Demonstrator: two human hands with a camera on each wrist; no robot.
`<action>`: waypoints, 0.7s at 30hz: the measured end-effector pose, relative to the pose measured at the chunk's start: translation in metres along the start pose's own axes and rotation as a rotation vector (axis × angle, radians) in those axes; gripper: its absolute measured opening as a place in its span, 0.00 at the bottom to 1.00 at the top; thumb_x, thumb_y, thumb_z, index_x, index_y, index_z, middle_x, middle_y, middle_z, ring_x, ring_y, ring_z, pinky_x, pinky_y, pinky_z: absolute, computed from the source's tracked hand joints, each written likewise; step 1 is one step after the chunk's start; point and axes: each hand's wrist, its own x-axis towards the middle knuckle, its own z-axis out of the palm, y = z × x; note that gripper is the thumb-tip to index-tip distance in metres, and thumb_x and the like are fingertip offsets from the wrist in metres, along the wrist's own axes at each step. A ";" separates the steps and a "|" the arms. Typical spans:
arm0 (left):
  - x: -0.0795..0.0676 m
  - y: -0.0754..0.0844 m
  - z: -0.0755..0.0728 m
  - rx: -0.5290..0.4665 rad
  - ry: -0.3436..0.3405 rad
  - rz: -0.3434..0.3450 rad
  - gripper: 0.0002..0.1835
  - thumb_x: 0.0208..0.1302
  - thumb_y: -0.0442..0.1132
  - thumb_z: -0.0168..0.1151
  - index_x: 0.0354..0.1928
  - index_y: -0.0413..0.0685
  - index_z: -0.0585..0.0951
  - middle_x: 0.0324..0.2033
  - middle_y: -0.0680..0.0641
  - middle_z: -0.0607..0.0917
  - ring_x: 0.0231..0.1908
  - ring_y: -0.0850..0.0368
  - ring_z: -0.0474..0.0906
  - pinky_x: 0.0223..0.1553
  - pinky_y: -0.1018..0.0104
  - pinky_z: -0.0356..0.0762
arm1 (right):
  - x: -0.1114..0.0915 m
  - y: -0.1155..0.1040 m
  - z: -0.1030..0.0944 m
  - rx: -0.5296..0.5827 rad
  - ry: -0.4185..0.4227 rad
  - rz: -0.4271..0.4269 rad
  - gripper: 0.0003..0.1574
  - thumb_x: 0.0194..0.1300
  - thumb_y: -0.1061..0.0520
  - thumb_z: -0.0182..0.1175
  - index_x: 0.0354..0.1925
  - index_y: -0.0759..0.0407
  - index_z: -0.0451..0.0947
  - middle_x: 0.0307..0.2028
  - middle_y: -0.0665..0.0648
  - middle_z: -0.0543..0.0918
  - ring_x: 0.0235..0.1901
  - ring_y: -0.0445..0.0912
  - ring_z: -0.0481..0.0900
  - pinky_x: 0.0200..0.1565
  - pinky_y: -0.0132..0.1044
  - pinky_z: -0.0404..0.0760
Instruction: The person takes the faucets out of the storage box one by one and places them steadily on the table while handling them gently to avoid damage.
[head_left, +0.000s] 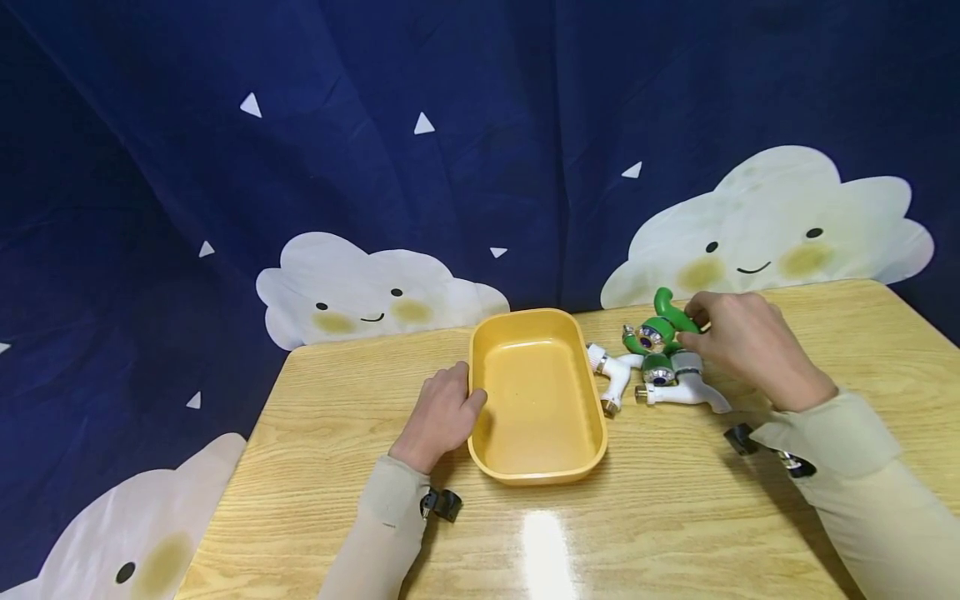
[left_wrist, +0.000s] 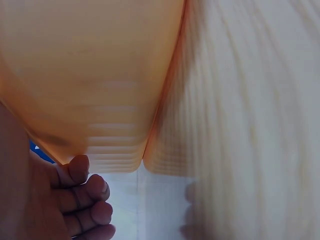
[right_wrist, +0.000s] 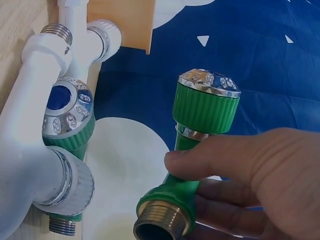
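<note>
In the head view my left hand (head_left: 444, 412) grips the left rim of a yellow plastic tray (head_left: 536, 481), its thumb over the edge. The left wrist view shows curled fingers (left_wrist: 95, 187) beside the tray's outer wall (left_wrist: 100, 60). My right hand (head_left: 750, 346) pinches a green faucet (right_wrist: 205, 112) between thumb and fingers. That faucet has a silver-topped knob and a brass threaded inlet. Below it lie a second green faucet (right_wrist: 70, 117), partly hidden, and a white faucet (head_left: 686, 390). Another white faucet (head_left: 617, 379) lies against the tray's right side.
The wooden table (head_left: 337, 433) carries the tray and faucets. Behind it hangs a dark blue curtain (head_left: 480, 183) printed with white clouds and triangles. Both wrists wear small black camera mounts.
</note>
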 end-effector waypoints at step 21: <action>0.001 -0.001 0.001 0.008 0.007 0.001 0.09 0.67 0.44 0.50 0.32 0.48 0.73 0.25 0.47 0.74 0.29 0.50 0.71 0.32 0.61 0.67 | 0.003 0.009 0.002 -0.018 -0.055 0.048 0.22 0.62 0.53 0.69 0.46 0.68 0.83 0.42 0.67 0.90 0.35 0.57 0.85 0.34 0.50 0.76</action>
